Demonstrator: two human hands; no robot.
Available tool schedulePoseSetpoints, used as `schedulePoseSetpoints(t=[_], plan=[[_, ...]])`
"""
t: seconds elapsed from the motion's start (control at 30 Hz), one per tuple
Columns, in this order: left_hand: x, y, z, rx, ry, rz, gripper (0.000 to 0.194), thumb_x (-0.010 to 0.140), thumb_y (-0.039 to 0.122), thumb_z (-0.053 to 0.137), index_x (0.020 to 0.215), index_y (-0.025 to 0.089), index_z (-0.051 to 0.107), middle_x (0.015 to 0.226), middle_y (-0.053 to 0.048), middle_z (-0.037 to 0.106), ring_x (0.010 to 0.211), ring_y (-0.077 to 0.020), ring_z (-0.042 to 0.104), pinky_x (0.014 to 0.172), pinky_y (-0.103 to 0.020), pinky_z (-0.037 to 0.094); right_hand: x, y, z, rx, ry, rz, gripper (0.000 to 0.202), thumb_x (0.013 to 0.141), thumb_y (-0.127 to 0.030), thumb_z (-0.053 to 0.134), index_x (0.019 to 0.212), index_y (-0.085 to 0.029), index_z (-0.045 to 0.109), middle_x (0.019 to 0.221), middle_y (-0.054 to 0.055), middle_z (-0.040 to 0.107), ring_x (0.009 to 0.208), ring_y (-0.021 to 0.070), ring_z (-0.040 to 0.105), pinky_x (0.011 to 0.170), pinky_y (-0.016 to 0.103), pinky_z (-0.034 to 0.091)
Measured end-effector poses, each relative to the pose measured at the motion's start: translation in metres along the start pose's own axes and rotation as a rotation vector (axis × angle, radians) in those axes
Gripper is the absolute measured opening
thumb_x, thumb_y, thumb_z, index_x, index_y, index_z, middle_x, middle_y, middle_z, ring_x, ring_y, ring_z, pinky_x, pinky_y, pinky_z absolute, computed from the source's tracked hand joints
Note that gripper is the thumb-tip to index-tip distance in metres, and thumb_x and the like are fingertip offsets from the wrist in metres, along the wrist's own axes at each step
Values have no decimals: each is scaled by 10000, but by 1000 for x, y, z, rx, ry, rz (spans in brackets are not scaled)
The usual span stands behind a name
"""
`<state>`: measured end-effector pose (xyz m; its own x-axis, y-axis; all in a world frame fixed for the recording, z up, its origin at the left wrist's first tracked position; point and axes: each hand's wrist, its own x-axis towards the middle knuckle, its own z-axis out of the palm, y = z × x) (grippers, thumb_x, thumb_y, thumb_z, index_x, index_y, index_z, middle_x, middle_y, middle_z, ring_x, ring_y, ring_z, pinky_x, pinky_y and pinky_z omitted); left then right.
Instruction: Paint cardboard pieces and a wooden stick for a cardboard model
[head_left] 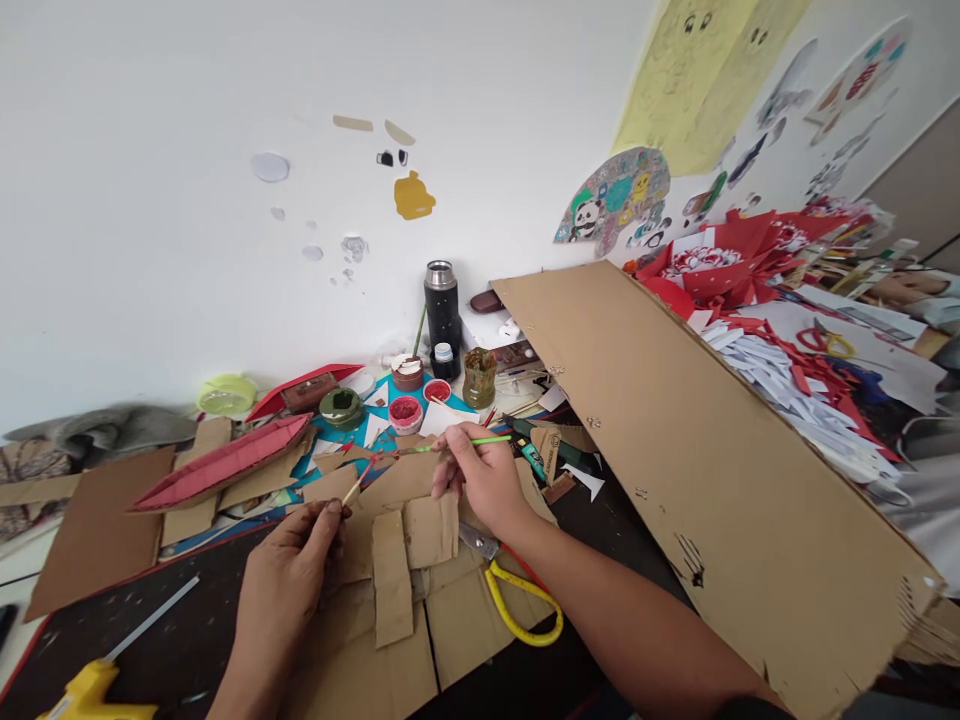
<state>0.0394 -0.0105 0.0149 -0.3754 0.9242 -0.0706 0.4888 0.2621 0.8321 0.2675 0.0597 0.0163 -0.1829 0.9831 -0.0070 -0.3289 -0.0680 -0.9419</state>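
Between the fingertips of my left hand (289, 565) is a thin wooden stick (354, 491), its far end reddish. My right hand (486, 478) grips a paintbrush with a green handle (491, 440); its bristle end points left, near the tip of the stick. I cannot tell whether they touch. Below both hands lie cardboard pieces (394, 575) and yellow-handled scissors (525, 620). Beyond them stand open tubs of red paint (405, 413), green paint (341, 408) and brown paint (407, 373), and a jar of murky liquid (479, 376).
A large cardboard sheet (675, 430) slants across the right side. A red-painted cardboard boat (225, 463) lies at left, with a yellow glue gun (94, 690) in front. A black thermos (442, 315) stands by the wall. Another person's hand (900, 288) shows far right.
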Motion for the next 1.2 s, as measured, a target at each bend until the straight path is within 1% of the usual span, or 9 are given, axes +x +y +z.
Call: schedulePoseSetpoints(t=[0.13,0.33,0.53,0.6,0.7,0.77,0.97,1.13,1.2], plan=[[0,-1,1,-17,-7,-12,575,787,830,628,674,268,679,609,-17,653,593,-222,583,562,-323,462,4,-5,-5,5,71,-44,652,930,-856,698,888,-207,655,555,-20,655,428,147,661,395,189,389],[-1,0,0,-4,-7,-12,596,786,840,616,696,257,701,616,-13,658,593,-220,592,586,-329,469,-3,1,0,7,-31,-21,674,939,-861,685,915,-188,698,588,4,686,452,154,687,391,180,360],[-2,4,-1,-12,-18,-29,585,770,839,640,742,257,700,628,-7,659,597,-217,587,582,-325,461,1,-3,-3,26,36,-45,662,927,-860,709,893,-201,665,565,-12,675,433,148,674,396,181,377],[-1,3,0,-20,-10,-37,585,769,836,648,773,255,708,619,1,652,586,-215,582,568,-322,454,-2,-3,-1,29,-1,-40,663,936,-859,700,899,-198,673,579,-4,686,443,148,681,395,183,368],[-1,-2,0,-19,3,-27,609,777,847,651,808,244,736,612,2,653,579,-214,582,564,-320,448,-8,2,4,21,-112,-6,672,938,-861,697,904,-190,687,597,5,697,456,141,686,394,181,343],[0,-4,1,-22,3,-17,630,781,858,659,837,237,756,621,0,661,593,-218,595,573,-320,453,-10,5,5,10,-155,5,682,931,-868,698,910,-187,694,601,3,697,463,139,688,397,180,342],[1,-4,1,-16,2,-33,647,767,865,653,870,236,767,616,7,655,597,-224,595,594,-329,459,-3,6,1,36,-73,-3,689,918,-876,707,920,-187,688,593,-10,688,453,139,678,389,182,332],[1,-2,1,13,10,-45,632,754,838,652,901,236,777,625,2,669,625,-241,612,623,-344,462,-8,8,5,28,-171,10,693,924,-876,703,925,-183,698,614,-2,698,460,134,682,396,183,335],[0,-1,0,28,6,-61,633,740,835,650,908,238,777,625,1,674,630,-248,622,634,-350,464,-9,9,5,27,-171,8,684,931,-867,704,932,-182,702,610,-3,698,463,135,685,400,185,335]])
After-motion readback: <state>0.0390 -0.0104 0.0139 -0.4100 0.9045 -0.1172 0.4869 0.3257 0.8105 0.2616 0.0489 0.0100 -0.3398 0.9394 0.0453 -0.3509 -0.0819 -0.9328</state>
